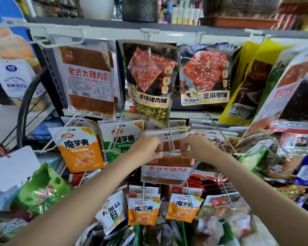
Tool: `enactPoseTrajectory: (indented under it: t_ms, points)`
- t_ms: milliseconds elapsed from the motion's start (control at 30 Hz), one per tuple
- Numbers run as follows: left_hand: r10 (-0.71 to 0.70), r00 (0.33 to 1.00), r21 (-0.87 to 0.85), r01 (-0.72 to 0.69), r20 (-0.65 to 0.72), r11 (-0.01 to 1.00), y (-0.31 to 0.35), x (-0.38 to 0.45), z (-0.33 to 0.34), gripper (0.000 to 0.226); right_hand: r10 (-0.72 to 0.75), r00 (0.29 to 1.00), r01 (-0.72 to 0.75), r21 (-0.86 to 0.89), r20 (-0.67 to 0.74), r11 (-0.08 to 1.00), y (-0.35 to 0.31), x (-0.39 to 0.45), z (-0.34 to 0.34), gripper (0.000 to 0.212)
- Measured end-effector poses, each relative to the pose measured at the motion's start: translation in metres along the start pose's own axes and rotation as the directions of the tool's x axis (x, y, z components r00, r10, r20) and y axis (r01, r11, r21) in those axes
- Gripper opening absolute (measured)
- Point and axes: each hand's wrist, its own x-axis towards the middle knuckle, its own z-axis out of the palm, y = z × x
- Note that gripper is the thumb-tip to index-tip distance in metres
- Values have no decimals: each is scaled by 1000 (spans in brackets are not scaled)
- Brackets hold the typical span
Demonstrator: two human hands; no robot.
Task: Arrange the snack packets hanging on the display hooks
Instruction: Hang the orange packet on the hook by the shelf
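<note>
A clear spicy-strip packet [167,170] with red lettering hangs at the tip of a white wire hook [170,139] in the middle row. My left hand [146,148] pinches its top left edge and my right hand [194,145] pinches its top right edge, one on each side of the hook's end. Behind it on the same hook sit several similar packets [165,132]. Orange [80,150] and green [121,139] konjac packets hang on the hooks to the left.
The top row holds a large spicy-strip packet [86,77] and two pork-jerky bags [149,77], [205,73]. Small orange packets [143,211] hang on lower hooks. Bags crowd the right side [283,96]. A grey shelf edge [114,25] runs overhead.
</note>
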Motion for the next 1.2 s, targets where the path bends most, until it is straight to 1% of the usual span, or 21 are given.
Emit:
enactPoseTrajectory:
  t_ms: [67,133,200,233,300,367,433,467,500,533,567,633,667,700,767,833,933,1000,1067,1133,1200]
  points:
    - [22,991,-84,-11,133,996,2,-5,-15,7,-71,995,64,94,74,993,-4,-16,-16,9]
    - [62,968,-126,-32,243,991,8,-13,-31,8,-105,986,79,189,133,979,-9,-31,-29,15]
    - [100,960,-175,-55,262,983,9,-22,-50,10,-92,984,48,266,156,963,-18,-39,-40,22]
    - [117,963,-222,-62,245,973,7,-28,-62,11,-84,988,48,265,127,963,-24,-41,-48,23]
    - [124,979,-358,-60,159,932,0,-42,-90,11,-80,996,88,220,-43,971,-39,-41,-68,21]
    - [53,999,-480,-39,14,876,-11,-57,-118,6,-100,966,167,285,-237,944,-60,-38,-88,16]
    - [-61,981,-485,-36,-183,874,-24,-70,-142,6,-115,905,272,351,-409,896,-86,-31,-103,17]
    - [-108,949,-443,-37,-297,896,-31,-75,-152,6,-116,878,325,400,-465,857,-100,-25,-109,17]
    - [-148,898,-391,-29,-414,920,-38,-80,-160,6,-113,862,373,467,-495,802,-114,-17,-114,16]
    - [-177,829,-323,-5,-530,946,-45,-86,-167,7,-111,854,410,526,-508,745,-128,-8,-119,16]
    - [-179,742,-221,43,-646,974,-54,-92,-172,10,-109,848,435,563,-519,703,-140,2,-123,16]
    - [-90,575,19,180,-813,983,-71,-105,-175,22,-103,836,463,592,-539,660,-167,23,-132,21]
    - [-35,522,98,225,-852,970,-81,-112,-175,29,-109,829,480,597,-548,643,-181,33,-136,23]
    - [7,498,145,240,-867,960,-86,-118,-173,34,-113,820,498,603,-561,624,-193,41,-142,24]
    - [68,499,217,247,-864,944,-97,-127,-168,40,-108,790,544,608,-604,578,-215,52,-153,17]
    - [80,521,242,251,-850,937,-109,-130,-168,47,-92,767,562,597,-635,572,-233,61,-163,9]
    - [69,587,275,269,-806,923,-120,-125,-170,59,-82,795,520,607,-600,601,-246,70,-170,8]
    - [93,607,320,276,-789,906,-123,-120,-172,63,-94,811,494,590,-578,638,-246,73,-173,13]
    - [112,603,353,298,-790,887,-124,-116,-172,61,-111,851,449,602,-513,660,-243,74,-177,13]
    - [114,580,354,319,-807,879,-123,-113,-169,59,-126,889,405,629,-440,664,-239,73,-179,9]
    - [106,571,335,312,-814,889,-123,-110,-165,57,-130,893,388,592,-430,706,-237,76,-177,10]
